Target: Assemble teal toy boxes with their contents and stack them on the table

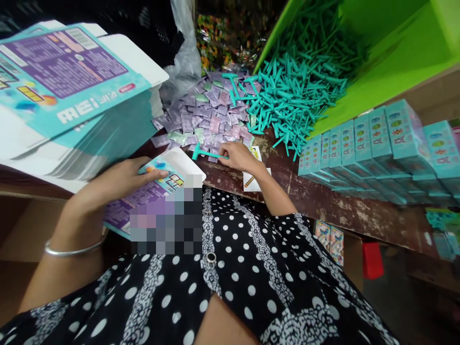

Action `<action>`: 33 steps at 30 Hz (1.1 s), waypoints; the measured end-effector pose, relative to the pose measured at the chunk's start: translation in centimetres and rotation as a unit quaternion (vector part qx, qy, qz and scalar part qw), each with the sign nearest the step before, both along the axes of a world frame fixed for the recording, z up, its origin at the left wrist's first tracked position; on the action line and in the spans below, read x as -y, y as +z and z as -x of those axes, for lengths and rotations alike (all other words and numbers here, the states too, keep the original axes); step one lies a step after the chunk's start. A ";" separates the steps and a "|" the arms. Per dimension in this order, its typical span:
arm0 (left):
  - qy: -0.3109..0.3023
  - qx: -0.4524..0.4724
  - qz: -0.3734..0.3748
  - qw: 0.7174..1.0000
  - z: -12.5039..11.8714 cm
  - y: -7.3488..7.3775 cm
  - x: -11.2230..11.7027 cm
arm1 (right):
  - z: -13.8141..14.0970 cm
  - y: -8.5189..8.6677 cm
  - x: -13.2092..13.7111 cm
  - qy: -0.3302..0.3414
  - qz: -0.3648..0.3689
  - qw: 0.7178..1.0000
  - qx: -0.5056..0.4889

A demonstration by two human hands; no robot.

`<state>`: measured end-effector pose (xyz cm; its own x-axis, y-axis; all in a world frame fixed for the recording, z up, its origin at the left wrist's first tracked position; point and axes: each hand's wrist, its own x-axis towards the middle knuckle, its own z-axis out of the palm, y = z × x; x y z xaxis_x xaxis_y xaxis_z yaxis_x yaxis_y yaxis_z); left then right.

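Observation:
My left hand [118, 184] grips a folded-up teal and purple carton [158, 191], fingers wrapped over its top edge; a silver bangle sits on that wrist. My right hand [237, 157] pinches a teal T-shaped plastic stick [206, 153] against the worn wooden table [323, 201], right at the near edge of a heap of small purple and green sachets [212, 117]. A small white card with a pixel-art picture [256, 179] lies just under my right wrist.
A tall stack of flat carton blanks [72, 96] rises at the left. A pile of teal sticks [305, 76] spills from a green bin [395, 57]. Rows of finished teal boxes [370, 148] stand at the right. A clear plastic bag [185, 52] sits behind the sachets.

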<state>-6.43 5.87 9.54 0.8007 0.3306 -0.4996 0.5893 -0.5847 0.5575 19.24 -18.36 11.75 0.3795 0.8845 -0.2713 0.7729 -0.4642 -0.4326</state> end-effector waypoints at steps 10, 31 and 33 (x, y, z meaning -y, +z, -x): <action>0.070 0.165 0.114 0.977 -2.3 -0.4 1.5 | 2.0 1.3 -1.9 -0.008 -0.082 0.963 -0.256; 0.128 0.238 0.209 0.940 -3.8 -1.9 0.6 | -10.6 6.3 -29.3 0.074 -0.139 0.965 0.211; 0.126 0.230 0.220 0.940 -3.7 -2.0 0.6 | -10.6 5.3 -31.4 0.089 -0.048 0.965 0.241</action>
<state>-2.73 5.29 7.56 0.8895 0.3809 -0.2526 0.3155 -0.1120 0.9423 29.83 13.04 17.09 0.2803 0.9598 -0.0152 0.9591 -0.2806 -0.0363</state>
